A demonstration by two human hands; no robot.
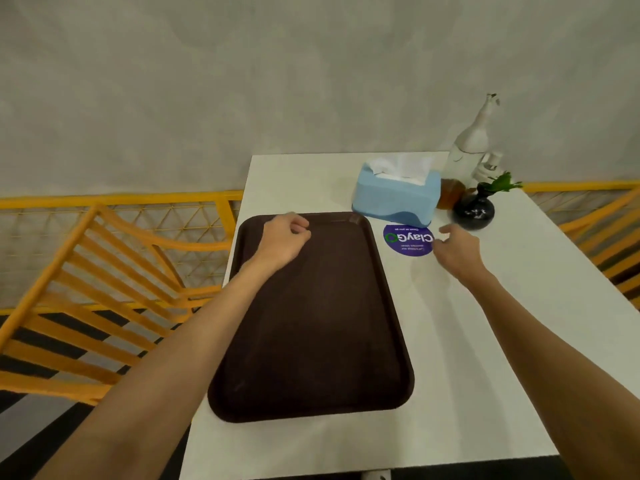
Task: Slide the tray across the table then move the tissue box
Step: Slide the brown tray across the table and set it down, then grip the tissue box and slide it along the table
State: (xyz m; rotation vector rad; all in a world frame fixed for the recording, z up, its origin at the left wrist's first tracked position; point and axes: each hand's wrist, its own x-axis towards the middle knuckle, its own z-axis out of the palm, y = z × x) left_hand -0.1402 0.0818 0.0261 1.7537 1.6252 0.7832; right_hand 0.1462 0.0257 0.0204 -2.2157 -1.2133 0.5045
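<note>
white tabletop (pixel 450 341) against a mottled grey wall, orange slatted chairs (pixel 79 289) on either side. your left hand (pixel 284 239) hovers over the far left corner of the tray (pixel 311 341), fingers curled loosely in, gripping nothing. your right hand (pixel 457 249) hangs over the bare table just right of the tray, fingers spread and empty, near a round purple sticker (pixel 408 239). the tray is dark brown, rectangular with rounded corners (nothing in it). just beyond the sticker stands the pale blue tissue box (pixel 394 194), white tissue puffing from its top. beside it, a round black vase (pixel 474 209) holding a green sprig, and a white bottle (pixel 467 150).
</note>
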